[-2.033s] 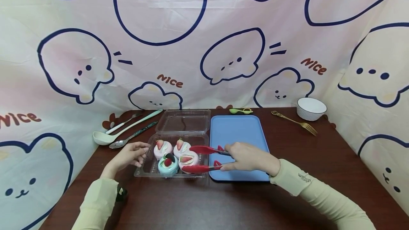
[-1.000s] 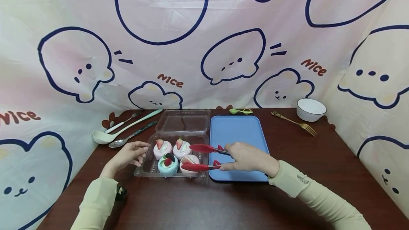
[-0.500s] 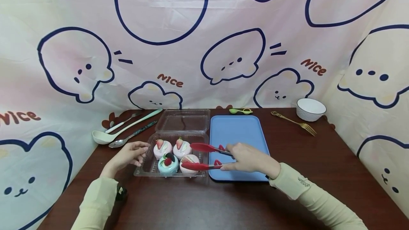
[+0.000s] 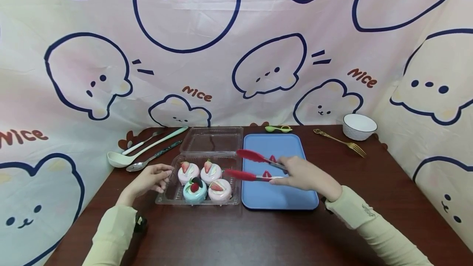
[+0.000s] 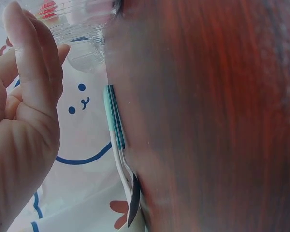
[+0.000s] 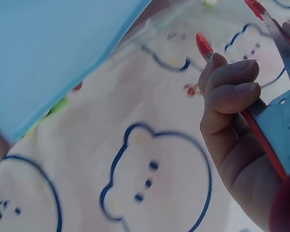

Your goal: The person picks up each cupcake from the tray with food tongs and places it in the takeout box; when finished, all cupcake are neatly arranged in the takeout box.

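My right hand (image 4: pixel 304 173) grips red-tipped tongs (image 4: pixel 242 175) over the blue tray (image 4: pixel 273 196) and the right edge of a clear plastic box. The tong arms are spread, with no cake between them. In the right wrist view, fingers curl round the tongs' metal handle (image 6: pixel 280 125). The clear box (image 4: pixel 233 201) holds three pink cakes topped with strawberry, among them the front right one (image 4: pixel 220 194), and one blue cake (image 4: pixel 192 196) with a red berry. Beside the box's left rim, my left hand (image 4: pixel 149 180) rests with fingers loosely bent, its fingertips at the plastic.
A ladle (image 4: pixel 120 159), a spoon (image 4: pixel 136 166) and a white-handled utensil (image 4: pixel 133 148) lie left of the box's raised lid (image 4: pixel 212 138). Behind the tray is a small green utensil (image 4: pixel 277 128). A gold fork (image 4: pixel 343 141) and a white bowl (image 4: pixel 360 128) stand at the back right.
The tongs rise from around the front right pink cake and move right and back, toward the tray, with my right hand. That cake stays in the box. My left hand keeps its place.
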A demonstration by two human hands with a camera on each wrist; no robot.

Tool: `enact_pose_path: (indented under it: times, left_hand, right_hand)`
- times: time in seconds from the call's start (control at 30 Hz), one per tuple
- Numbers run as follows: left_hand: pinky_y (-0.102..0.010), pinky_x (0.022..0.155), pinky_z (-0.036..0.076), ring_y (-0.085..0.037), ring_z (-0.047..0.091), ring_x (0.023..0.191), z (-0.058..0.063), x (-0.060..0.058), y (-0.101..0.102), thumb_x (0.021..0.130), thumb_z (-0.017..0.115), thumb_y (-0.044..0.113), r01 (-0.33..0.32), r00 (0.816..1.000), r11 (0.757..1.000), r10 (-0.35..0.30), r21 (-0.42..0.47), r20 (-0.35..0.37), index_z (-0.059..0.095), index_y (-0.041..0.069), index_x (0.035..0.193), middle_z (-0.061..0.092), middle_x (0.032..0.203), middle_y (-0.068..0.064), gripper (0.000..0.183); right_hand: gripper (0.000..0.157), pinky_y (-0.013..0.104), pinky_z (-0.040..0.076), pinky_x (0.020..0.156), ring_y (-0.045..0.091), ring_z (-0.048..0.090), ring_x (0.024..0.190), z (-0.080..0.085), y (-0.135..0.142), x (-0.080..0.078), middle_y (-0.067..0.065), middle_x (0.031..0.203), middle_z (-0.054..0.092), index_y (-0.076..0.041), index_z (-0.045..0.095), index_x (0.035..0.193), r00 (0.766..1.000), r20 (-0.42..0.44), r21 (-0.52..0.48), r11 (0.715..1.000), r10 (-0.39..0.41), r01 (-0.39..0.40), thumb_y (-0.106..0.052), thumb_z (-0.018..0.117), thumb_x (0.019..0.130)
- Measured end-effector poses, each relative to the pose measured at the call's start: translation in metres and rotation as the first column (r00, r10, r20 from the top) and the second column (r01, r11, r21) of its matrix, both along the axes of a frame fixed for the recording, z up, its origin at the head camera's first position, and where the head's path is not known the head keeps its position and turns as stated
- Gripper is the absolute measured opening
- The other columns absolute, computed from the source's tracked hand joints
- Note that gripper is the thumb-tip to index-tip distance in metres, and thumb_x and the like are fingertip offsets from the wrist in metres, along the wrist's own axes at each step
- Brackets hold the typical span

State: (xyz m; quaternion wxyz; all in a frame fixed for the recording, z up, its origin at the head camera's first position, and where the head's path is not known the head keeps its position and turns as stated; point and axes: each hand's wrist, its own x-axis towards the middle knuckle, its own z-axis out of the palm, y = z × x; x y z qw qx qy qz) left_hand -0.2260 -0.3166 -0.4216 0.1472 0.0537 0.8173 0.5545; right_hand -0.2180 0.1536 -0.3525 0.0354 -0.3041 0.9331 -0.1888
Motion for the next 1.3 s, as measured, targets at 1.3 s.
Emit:
enact_pose_path:
  times: [1.3]
  left_hand:
    - [-0.033,0.055,0.053,-0.014,0.055,0.059,-0.002,-0.001,-0.001,0.095,0.048,0.02,0.0,1.0,1.0,0.0,0.024,0.004,0.037,-0.012,0.128,0.053,0.078,-0.008,0.047]
  right_hand:
    - [0.07,0.029,0.039,0.051,0.018,0.05,0.065,-0.069,0.213,-0.013,0.003,0.069,0.058,0.01,0.058,0.098,0.855,0.002,-0.103,0.85,-0.519,0.516,-0.053,0.071,0.07]
